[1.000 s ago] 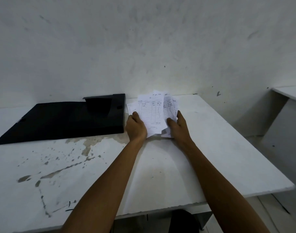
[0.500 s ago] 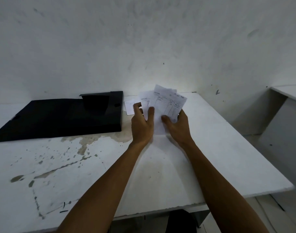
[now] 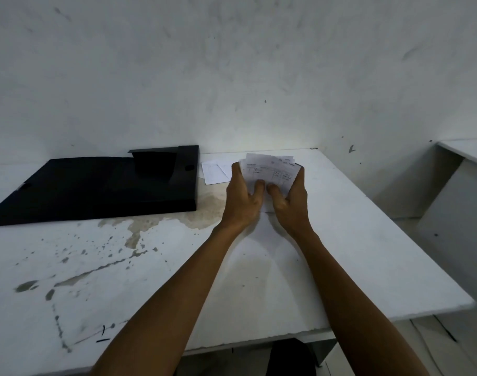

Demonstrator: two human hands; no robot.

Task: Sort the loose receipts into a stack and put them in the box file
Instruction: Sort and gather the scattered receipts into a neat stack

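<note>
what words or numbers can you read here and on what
None can be read.
receipts held by the left hand and right hand: printed lines, too blurred to read.
loose slip by the box file: faint marks, too small.
The box file shows no label.

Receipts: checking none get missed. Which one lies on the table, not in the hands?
The white slip flat on the table between the box file and the left hand; the other receipts are gripped in both hands.
</note>
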